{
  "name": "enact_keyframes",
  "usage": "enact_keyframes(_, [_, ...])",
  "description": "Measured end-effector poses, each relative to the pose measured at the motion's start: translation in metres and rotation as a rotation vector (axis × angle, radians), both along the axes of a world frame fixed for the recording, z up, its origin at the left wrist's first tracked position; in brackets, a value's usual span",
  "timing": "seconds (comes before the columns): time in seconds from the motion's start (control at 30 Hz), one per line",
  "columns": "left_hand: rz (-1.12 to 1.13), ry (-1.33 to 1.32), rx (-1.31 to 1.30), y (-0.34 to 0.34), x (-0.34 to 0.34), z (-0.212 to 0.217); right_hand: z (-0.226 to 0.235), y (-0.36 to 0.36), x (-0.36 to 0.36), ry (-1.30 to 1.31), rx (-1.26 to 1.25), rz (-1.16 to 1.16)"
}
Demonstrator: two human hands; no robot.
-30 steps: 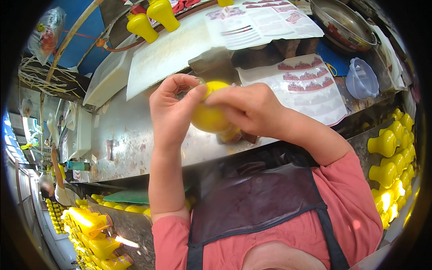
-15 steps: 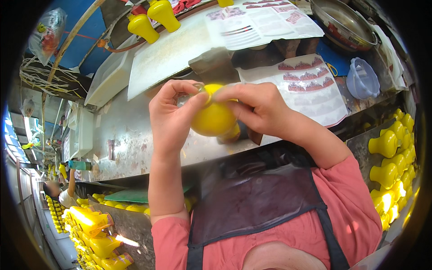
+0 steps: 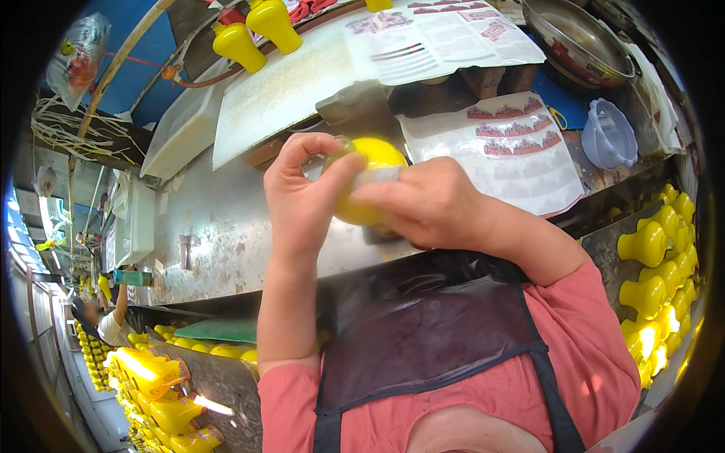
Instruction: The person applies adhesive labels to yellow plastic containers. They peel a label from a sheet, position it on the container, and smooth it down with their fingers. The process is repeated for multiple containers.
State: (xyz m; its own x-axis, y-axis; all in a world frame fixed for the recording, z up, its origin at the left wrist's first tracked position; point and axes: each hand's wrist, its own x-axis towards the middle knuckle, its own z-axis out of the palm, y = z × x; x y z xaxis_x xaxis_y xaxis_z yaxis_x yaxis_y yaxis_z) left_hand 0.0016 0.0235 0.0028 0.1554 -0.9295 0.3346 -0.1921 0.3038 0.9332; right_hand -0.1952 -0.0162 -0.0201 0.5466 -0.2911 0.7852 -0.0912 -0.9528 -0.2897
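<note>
Yellow vase (image 3: 383, 151) between the two hands, above the near edge of the metal table (image 3: 219, 234); its lower part is partly covered, so whether it rests on anything cannot be told. Left hand (image 3: 300, 192): thumb at the vase's side, forefinger curled toward the thumb tip; whether the two pinch anything cannot be told. Right hand (image 3: 438, 204): thumb and fingers pressed together, pinching a small pale piece (image 3: 380, 174) against the vase front; blurred, material unclear. Printed sheet (image 3: 521, 151) lies beyond the right forearm. Handling, as judged: glossy curved wall probably slips easily, so left hand should steady it lightly; right hand best keeps even, gentle pressure, follows the curve and works outward from the middle. Hard pressing could skid the piece or turn the vase.
</note>
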Motion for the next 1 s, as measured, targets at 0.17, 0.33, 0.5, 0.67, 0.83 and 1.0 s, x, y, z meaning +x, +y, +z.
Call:
enact_keyframes(0.17, [-0.022,0.034,0.039,-0.001,0.006,0.007,-0.001,-0.006,0.002,-0.119,0.177,-0.047])
enact_keyframes(0.33, [-0.015,0.075,0.020,0.000,0.006,0.003,0.000,-0.009,0.000,-0.052,0.011,0.001])
enact_keyframes(0.5, [-0.040,0.014,-0.006,-0.001,0.009,0.002,-0.002,-0.013,0.000,-0.104,0.300,0.059])
enact_keyframes(0.67, [-0.075,-0.009,-0.040,0.000,0.016,-0.001,0.002,-0.034,-0.003,-0.015,0.587,0.124])
enact_keyframes(0.83, [-0.053,-0.101,-0.075,0.001,0.022,-0.002,0.010,-0.046,0.011,-0.038,0.617,0.214])
enact_keyframes(1.0, [0.182,-0.386,-0.125,0.001,0.025,-0.002,0.002,-0.024,0.009,0.070,0.148,0.111])
